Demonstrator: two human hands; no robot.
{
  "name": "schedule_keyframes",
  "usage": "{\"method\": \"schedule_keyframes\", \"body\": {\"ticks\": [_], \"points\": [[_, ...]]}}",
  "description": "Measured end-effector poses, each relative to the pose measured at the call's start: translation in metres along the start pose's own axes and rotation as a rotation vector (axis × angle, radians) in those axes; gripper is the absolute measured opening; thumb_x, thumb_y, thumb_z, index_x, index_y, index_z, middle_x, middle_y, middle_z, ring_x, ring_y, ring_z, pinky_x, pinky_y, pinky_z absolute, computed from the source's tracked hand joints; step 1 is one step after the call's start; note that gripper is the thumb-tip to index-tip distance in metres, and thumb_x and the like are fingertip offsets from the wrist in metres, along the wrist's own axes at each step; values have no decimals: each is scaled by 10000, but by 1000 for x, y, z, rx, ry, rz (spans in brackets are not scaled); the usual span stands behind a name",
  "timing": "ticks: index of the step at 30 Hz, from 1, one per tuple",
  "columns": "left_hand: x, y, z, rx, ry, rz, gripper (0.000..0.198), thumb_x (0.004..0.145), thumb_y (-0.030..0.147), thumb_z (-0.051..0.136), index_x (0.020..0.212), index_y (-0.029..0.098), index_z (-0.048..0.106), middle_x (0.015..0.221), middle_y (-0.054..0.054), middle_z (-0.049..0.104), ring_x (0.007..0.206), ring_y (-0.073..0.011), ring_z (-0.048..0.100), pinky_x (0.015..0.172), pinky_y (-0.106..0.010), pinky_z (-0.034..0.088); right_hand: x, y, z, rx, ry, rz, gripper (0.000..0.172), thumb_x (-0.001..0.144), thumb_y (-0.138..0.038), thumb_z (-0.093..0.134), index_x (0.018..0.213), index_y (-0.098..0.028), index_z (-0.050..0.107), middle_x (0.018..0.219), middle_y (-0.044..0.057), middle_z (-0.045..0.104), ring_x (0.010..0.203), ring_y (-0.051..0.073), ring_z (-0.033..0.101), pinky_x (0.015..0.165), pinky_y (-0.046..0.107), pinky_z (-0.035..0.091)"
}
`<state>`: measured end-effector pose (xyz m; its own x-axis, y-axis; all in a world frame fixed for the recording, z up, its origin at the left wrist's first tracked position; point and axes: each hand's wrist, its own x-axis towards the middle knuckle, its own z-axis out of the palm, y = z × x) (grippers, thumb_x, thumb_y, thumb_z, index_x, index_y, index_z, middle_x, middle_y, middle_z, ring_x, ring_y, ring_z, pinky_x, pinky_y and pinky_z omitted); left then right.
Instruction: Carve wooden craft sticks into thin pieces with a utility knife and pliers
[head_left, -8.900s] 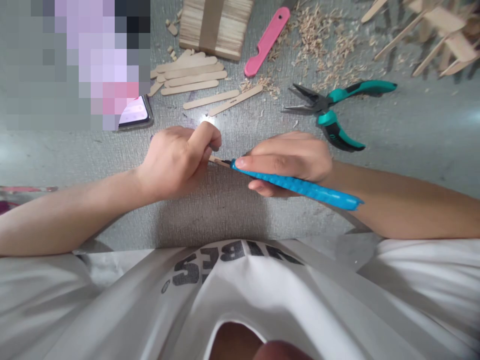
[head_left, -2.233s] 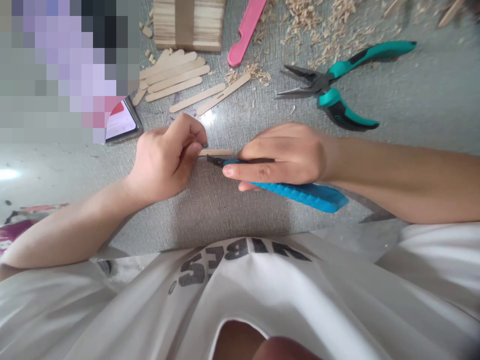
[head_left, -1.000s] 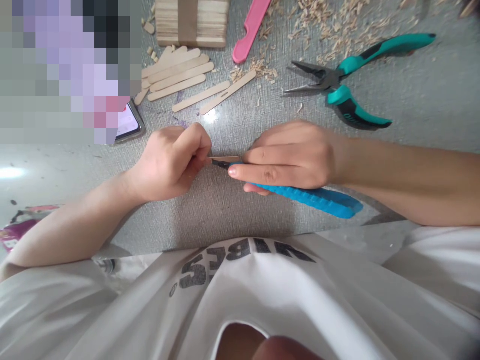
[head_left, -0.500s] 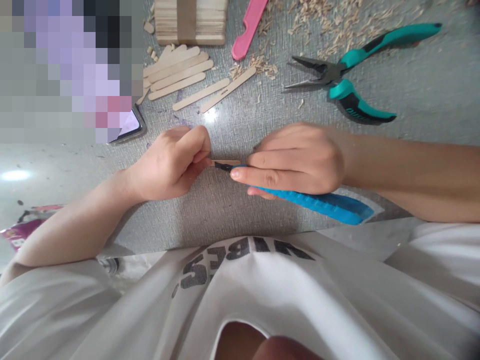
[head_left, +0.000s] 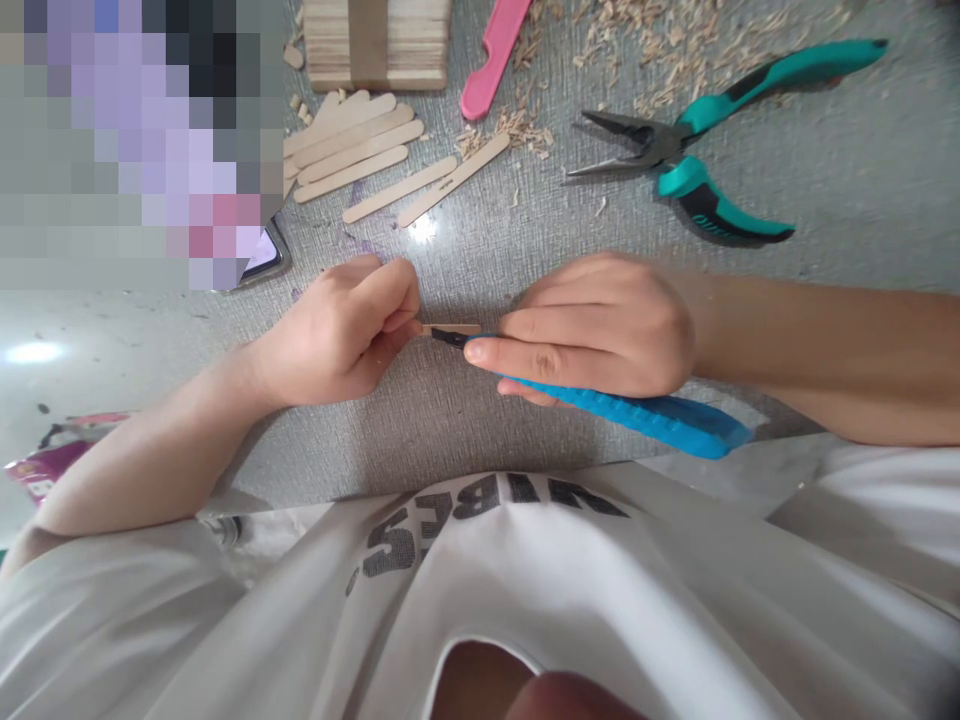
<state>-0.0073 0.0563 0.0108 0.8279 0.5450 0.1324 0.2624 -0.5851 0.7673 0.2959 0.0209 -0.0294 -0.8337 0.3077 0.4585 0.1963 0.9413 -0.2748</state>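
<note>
My left hand (head_left: pixel 352 325) is closed in a pinch on one end of a thin wooden craft stick (head_left: pixel 466 328), held edge-on over the grey table. The stick's other end points toward my right hand (head_left: pixel 600 325). My right hand is wrapped round a utility knife (head_left: pixel 652 420) with a blue handle, its index finger laid along the front. The knife's dark blade (head_left: pixel 448 338) rests against the near side of the stick, close to my left fingertips. The part of the stick inside my left fist is hidden.
Several loose craft sticks (head_left: pixel 356 145) lie beyond my left hand, below a banded bundle of sticks (head_left: pixel 330 50). Needle-nose pliers (head_left: pixel 660 145) with teal handles lie open at the right. A pink plastic tool (head_left: pixel 491 65), wood shavings (head_left: pixel 675 60) and a phone (head_left: pixel 268 255) are also there.
My right hand and the knife have shifted very slightly, the handle's rear end dipping a little toward me. My left hand keeps its pinch on the stick.
</note>
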Motion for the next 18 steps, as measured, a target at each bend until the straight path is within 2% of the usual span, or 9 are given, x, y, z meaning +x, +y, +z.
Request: {"method": "schedule_keyframes", "body": {"ticks": [5,8,11,14,18], "points": [[0,2,0,7,-19,-20,344,1012,160,576,883,279,281,699,51,455,593,-156,368,597,-342,317,-2,-3,1,14,-4,10,362,1179,-426,486,1417,-214,657,882,-1,715,690,124,666,671,277,592],[0,2,-1,9,-29,-52,343,1013,183,563,867,276,267,702,39,480,598,-153,390,598,-343,330,1,-4,-3,38,-8,74,352,1179,-432,487,1389,-211,662,883,1,739,676,115,682,666,266,603],[-2,-1,1,-71,20,-77,343,1030,201,569,871,275,274,712,46,461,596,-131,408,583,-324,340,8,-4,-11,48,71,142,327,1175,-414,500,1385,-214,653,878,-7,771,682,106,726,664,244,613],[-4,-5,4,-210,77,-148,304,1090,307,584,904,271,347,724,49,482,587,-102,445,564,-292,375,16,-3,-22,57,156,131,283,1149,-367,533,1351,-211,656,890,-13,817,708,120,779,647,235,623],[-4,-4,9,-464,220,-130,210,1118,404,652,1132,270,491,773,51,614,603,-87,561,548,-244,429,22,-4,-28,67,261,176,280,1080,-349,628,1261,-152,709,896,48,855,687,163,804,648,262,644]]}}
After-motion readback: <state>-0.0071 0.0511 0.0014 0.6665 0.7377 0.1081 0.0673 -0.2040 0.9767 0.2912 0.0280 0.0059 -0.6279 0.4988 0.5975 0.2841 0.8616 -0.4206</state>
